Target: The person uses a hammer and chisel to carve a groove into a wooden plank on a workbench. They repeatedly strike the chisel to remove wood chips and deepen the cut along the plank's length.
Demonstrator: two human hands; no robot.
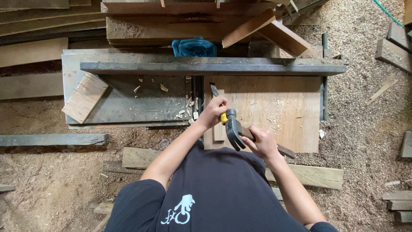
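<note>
Head view, looking straight down at my two hands over a low bench. My left hand [213,112] is closed around a chisel [214,91]: fingers wrapped on its yellow handle, dark blade sticking out past my knuckles, away from me. Blade tip sits at the near edge of the gap between the grey metal plate [124,101] and the plywood board [279,107]; can't tell if the tip touches wood.

My right hand [262,143] is fisted on a hammer [234,129], grip on the wooden handle just behind the head. Hammer head is dark steel, claw pointing back toward my chest, face right at the butt of the chisel handle, touching or nearly so; can't tell which.

Small wood block [219,132] lies flat on the board under my hands, partly hidden by them. Chips scattered over board and plate.

Wood offcut [85,98] lies tilted on the left end of the plate. Long grey steel bar [212,68] runs across the far side of the bench. Blue cloth [194,47] bunched behind the bar. Stacked planks [180,21] beyond that. Loose plank [313,175] lies on the ground by my right forearm. Sawdust [365,129] covers the floor all around. My black shirt fills the bottom of the frame.
</note>
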